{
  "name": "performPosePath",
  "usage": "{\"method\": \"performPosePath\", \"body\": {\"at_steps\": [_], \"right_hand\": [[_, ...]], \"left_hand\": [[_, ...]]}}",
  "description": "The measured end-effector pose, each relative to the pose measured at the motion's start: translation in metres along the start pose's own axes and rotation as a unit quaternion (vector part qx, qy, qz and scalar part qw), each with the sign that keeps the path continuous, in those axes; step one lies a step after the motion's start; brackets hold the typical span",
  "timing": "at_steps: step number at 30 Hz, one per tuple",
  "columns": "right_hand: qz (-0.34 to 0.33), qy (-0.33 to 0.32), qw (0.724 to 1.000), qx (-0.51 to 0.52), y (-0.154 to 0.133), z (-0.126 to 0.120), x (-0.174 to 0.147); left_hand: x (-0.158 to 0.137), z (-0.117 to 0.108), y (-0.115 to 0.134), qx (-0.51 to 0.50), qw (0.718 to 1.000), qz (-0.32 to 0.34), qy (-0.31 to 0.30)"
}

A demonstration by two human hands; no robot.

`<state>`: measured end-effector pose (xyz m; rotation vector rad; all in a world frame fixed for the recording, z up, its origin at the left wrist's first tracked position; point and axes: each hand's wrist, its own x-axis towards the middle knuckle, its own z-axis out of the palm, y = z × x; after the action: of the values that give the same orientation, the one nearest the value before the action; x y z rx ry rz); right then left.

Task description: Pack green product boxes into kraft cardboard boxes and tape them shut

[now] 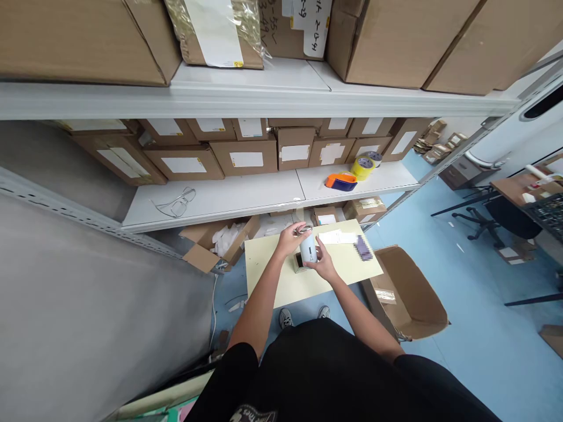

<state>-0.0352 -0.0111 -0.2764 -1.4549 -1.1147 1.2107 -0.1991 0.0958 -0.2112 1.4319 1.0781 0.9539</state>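
Observation:
A light-blue cylindrical container (308,251) with a dark mark on its side and a shiny metallic ring at the top is held over the pale yellow board (272,287). My left hand (289,239) has its fingers closed at the ring. Around the lower right side of the container wraps my right hand (324,264). Just behind and below it stands a small box (299,264) with a dark face, partly hidden by the container. White paper slips (336,237) lie on the board to the right, beside a blurred purple item (363,248).
Cardboard boxes (246,159) line the shelf ahead. An orange and blue tape dispenser (341,181), yellow tape rolls (362,169) and glasses (178,204) lie on it. Open cartons flank the board, one left (202,256) and one right (417,293).

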Motion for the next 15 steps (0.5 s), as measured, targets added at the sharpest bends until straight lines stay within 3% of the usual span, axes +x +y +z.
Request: {"method": "performPosePath", "body": {"at_steps": [6, 8, 12, 15], "right_hand": [[-0.026, -0.042, 0.999, -0.008, 0.02, -0.006, 0.009], [-0.009, -0.01, 1.0, -0.018, 0.033, -0.012, 0.015], [0.116, 0.107, 0.987, -0.039, 0.062, -0.017, 0.027], [0.203, 0.114, 0.972, -0.031, 0.078, -0.012, 0.031]], "left_hand": [[-0.002, -0.004, -0.018, 0.021, 1.0, 0.004, 0.014], [-0.004, -0.005, -0.027, 0.027, 0.999, 0.003, 0.027], [-0.011, -0.001, -0.046, 0.041, 0.998, -0.002, 0.037], [-0.018, 0.004, -0.059, 0.06, 0.998, 0.005, 0.031]]}}
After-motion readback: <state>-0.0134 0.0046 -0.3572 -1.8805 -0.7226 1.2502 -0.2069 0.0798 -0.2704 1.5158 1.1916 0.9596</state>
